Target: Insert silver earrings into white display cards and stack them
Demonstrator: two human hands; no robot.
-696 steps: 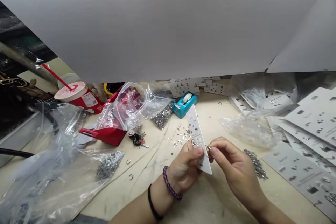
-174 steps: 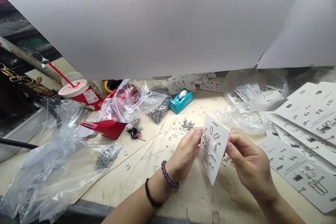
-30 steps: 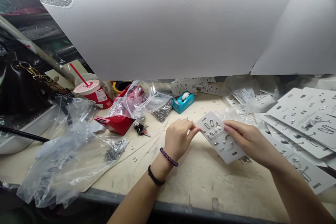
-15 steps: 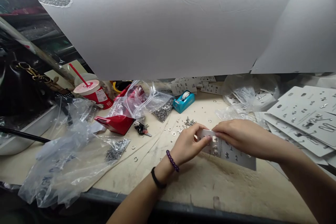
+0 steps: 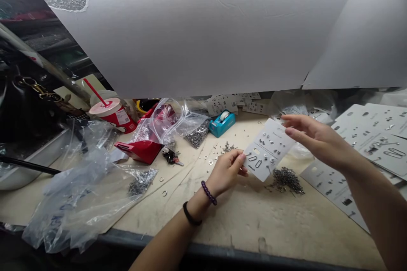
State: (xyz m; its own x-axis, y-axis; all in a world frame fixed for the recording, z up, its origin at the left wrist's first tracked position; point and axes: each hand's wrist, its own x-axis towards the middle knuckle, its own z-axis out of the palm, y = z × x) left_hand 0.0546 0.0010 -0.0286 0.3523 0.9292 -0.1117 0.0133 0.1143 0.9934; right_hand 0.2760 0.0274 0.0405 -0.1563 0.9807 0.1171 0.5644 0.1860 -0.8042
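My left hand [image 5: 227,169] pinches an earring card [image 5: 270,146] by its lower left edge, thumb on the front. The white card is tilted, its face toward me, and carries several small silver studs and two long oval earrings. At the card's upper right corner is my right hand [image 5: 318,139], fingers stretched out and apart from the thumb. Its thumb tip meets or nearly meets the card's edge; I cannot tell which. Just below the card lies a dark pile of small metal pins [image 5: 288,181]. Loose tiny silver pieces [image 5: 228,148] lie beyond my left hand.
More filled cards [image 5: 375,135] are stacked at the right. A blue tape dispenser [image 5: 222,123], a red scoop-like container [image 5: 140,150], keys [image 5: 171,156], clear plastic bags [image 5: 85,203] and a red cup [image 5: 116,114] occupy the left and back. A large white panel [image 5: 206,34] hangs low overhead.
The card has turned from steeply tilted to facing me and risen, uncovering the pin pile. My right hand has moved up and right, its fingers spreading from the card's top edge.
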